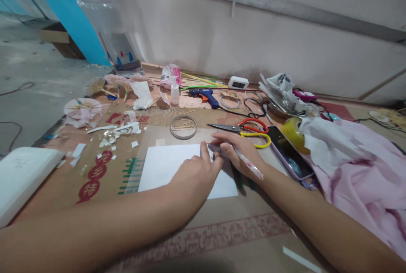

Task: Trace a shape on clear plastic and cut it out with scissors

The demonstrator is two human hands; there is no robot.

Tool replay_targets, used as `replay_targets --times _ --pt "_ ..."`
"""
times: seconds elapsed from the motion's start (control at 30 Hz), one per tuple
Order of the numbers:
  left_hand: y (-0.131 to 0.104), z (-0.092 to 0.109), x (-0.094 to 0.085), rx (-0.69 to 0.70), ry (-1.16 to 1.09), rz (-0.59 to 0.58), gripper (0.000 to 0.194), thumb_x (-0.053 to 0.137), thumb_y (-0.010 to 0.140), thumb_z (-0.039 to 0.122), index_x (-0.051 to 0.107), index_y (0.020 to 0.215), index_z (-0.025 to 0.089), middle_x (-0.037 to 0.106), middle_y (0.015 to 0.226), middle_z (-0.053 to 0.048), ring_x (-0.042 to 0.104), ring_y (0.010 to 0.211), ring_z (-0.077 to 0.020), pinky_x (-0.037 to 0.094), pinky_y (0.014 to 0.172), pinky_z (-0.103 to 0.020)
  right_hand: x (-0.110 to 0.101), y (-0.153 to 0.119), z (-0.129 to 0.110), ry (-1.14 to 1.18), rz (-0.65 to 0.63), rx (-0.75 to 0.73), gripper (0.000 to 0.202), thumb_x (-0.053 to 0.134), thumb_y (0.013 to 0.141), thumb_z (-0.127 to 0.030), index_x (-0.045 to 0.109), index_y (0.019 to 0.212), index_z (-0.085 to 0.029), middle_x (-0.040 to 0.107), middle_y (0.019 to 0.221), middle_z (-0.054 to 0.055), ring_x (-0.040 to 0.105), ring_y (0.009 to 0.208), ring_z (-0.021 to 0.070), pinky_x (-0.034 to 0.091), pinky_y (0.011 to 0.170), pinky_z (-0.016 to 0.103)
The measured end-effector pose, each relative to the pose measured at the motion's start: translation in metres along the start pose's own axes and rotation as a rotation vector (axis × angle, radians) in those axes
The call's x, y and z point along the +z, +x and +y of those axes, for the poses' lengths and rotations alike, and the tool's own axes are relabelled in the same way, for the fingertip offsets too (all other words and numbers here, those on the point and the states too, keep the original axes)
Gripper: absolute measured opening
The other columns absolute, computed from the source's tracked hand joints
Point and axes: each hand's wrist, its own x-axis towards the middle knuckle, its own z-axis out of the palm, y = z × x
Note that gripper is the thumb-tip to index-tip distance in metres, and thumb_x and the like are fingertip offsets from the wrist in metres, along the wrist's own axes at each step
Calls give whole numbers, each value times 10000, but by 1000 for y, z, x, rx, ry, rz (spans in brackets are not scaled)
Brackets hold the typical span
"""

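A sheet of white paper [165, 165] lies in front of me on a clear sheet over printed cardboard. My left hand [197, 173] rests on it, index finger stretched forward and thumb pointing right, pressing the paper. Small dark marks show between the thumb and index finger; what they are is too small to tell. At the paper's right edge my right hand [242, 152] is closed around a clear pen [249, 164] with red inside. The pen's tip is hidden by the fingers. Just beyond that hand lie scissors [244, 128] with red and yellow handles.
A grey ring [183, 127] with thin sticks sits behind the paper. Farther back are a blue glue gun [204, 95], a small white bottle [174, 92] and a water jug [116, 32]. To the right lie a phone [289, 152] and pink cloth [358, 176]; paper scraps [109, 137] are left.
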Motion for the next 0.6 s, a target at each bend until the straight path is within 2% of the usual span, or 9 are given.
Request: replay_targets --times 0.1,0.27,0.6 --pt "-1 0 1 -4 9 8 454 423 931 101 473 1381 135 410 1455 -345 728 764 -253 583 564 -331 0 2 -1 -38 -15 4 376 445 977 -419 664 1197 -207 761 1012 75 706 971 241 530 881 379" --pt "-2 1 4 22 34 40 480 423 917 91 460 1395 120 292 1542 -305 707 790 -254 574 552 -331 0 3 -2 -73 -18 -5 353 449 970 -393 688 1157 -212 753 1058 81 705 963 248 535 878 388" --pt "-1 1 6 20 6 37 491 424 910 75 453 1399 107 371 1492 -330 713 792 -263 578 578 -344 2 2 0 -49 -10 -7 360 462 969 -409 671 1164 -189 763 1011 86 700 964 252 522 898 411"
